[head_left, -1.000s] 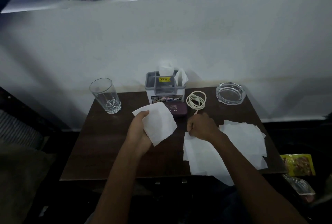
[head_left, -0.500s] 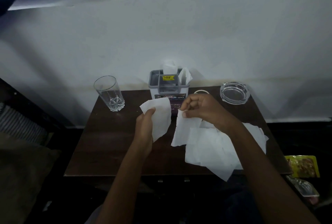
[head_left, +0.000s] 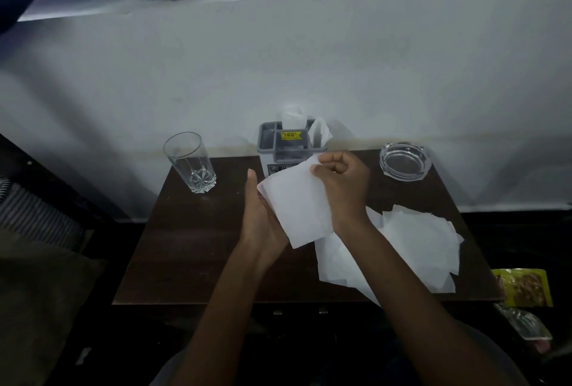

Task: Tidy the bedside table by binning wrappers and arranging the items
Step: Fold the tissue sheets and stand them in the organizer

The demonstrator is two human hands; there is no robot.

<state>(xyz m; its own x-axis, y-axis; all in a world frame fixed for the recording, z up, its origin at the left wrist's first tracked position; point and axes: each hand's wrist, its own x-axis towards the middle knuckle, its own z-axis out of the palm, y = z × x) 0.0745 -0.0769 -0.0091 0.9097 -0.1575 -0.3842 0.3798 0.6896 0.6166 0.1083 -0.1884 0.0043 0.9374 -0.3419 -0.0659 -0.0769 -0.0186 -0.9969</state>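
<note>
Above the middle of the dark wooden bedside table, both hands hold a small stack of white tissue sheets. My left hand supports the stack from its left side, thumb up along the edge. My right hand pinches the stack's top right corner with curled fingers. More loose white tissues lie spread over the table's right front part, partly under my right forearm.
A clear drinking glass stands at the back left. A grey organiser box with tissues in it sits at the back middle against the wall. A glass ashtray is at the back right. Snack wrappers lie on the floor right of the table.
My right hand lifted a tissue off the table pile and brought it left onto the sheet in my left hand. The coiled white cable is now hidden behind my hands.
</note>
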